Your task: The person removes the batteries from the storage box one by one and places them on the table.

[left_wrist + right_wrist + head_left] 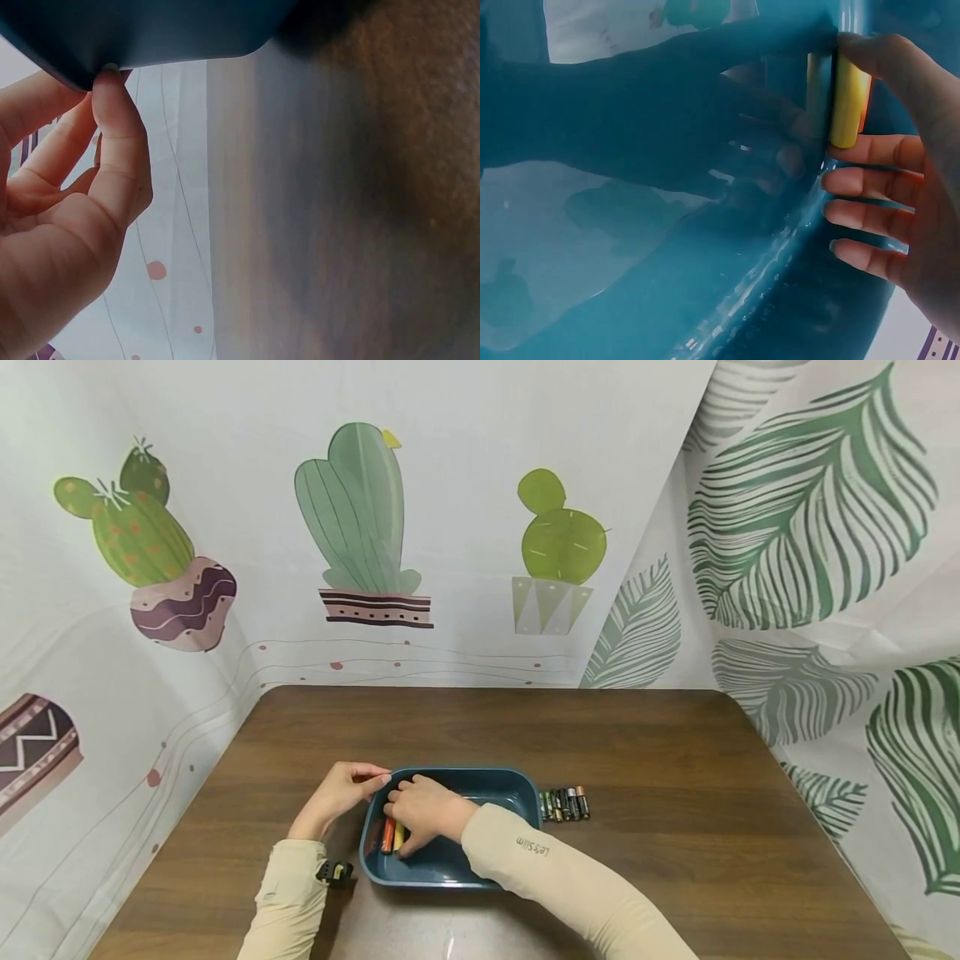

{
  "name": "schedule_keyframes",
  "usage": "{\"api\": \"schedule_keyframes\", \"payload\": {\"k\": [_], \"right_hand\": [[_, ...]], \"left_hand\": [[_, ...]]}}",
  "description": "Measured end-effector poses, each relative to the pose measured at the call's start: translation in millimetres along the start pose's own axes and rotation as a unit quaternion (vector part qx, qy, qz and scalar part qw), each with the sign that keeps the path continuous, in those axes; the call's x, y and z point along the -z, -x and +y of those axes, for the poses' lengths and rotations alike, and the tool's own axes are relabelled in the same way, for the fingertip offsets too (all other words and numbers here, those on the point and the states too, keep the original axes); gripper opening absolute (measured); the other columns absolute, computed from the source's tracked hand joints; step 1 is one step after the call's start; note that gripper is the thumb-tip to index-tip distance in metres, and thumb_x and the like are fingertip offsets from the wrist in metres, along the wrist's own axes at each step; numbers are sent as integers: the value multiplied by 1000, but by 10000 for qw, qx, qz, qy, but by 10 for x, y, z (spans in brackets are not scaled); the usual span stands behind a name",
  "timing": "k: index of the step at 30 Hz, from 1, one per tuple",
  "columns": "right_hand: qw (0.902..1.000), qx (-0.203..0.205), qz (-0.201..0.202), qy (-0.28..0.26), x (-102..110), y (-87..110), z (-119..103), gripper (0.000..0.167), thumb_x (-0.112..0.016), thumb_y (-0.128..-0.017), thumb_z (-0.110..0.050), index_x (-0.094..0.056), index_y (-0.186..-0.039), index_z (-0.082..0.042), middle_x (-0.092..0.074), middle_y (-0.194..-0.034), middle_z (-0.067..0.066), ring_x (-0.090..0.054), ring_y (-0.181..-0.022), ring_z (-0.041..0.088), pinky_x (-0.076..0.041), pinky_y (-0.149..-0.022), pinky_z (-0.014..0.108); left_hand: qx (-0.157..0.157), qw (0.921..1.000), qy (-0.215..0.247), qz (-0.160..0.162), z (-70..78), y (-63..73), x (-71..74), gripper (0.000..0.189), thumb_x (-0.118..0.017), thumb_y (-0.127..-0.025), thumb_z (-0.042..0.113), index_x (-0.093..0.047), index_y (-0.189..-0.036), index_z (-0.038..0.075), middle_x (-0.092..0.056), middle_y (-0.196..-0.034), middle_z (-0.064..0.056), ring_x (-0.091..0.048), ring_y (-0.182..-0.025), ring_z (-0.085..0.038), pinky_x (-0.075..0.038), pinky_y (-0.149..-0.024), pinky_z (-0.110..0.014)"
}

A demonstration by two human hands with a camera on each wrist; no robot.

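Observation:
A dark blue rectangular tray point(457, 770) stands on the table. My left hand point(341, 795) pinches its rim at the far left corner; in the left wrist view the thumb point(116, 112) presses the tray's edge. Inside the tray, my right hand point(429, 810) reaches to the left end. It holds a yellow cylinder point(847, 105) lengthwise between thumb and index finger, the other fingers loosely extended. A red-orange cylinder point(387, 835) lies alongside, close to the left wall. What kind of cylinders these are is unclear, and the hand hides their far ends.
Several small batteries point(566, 803) lie in a row just right of the tray. The brown wooden table point(637, 735) runs back to a wall hanging point(465, 527) printed with cacti. A black wrist camera point(335, 872) sits near the tray's left side.

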State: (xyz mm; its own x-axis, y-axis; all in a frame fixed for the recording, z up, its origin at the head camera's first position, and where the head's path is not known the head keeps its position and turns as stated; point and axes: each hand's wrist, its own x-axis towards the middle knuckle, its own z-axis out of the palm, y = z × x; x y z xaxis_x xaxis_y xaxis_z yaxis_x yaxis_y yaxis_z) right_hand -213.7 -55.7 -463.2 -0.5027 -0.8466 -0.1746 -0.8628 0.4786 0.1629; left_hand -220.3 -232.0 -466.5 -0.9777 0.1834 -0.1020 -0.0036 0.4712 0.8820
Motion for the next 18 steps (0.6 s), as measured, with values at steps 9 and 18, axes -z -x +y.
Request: {"api": "schedule_keyframes", "payload": {"k": [9,18], "right_hand": [[9999,-11,-97,-32,46,24,20,57,-71,-75,-62,-66,-117,-23,-63,-113,-9,-50,-95,10,-42,-86,24],[9997,157,-122,-167,101,87,36,60,-72,-75,-62,-65,-120,-24,-62,-111,-9,-49,-97,10,-42,-84,24]], "left_hand": [[10,10000,66,-28,43,17,2,24,-65,-92,12,-70,-107,-6,-68,-96,-12,-59,-72,-17,-53,-69,-41],[-62,9999,64,-67,-25,-12,10,25,-66,-92,14,-70,-107,-5,-68,-96,-12,-59,-73,-18,-54,-69,-39]]}}
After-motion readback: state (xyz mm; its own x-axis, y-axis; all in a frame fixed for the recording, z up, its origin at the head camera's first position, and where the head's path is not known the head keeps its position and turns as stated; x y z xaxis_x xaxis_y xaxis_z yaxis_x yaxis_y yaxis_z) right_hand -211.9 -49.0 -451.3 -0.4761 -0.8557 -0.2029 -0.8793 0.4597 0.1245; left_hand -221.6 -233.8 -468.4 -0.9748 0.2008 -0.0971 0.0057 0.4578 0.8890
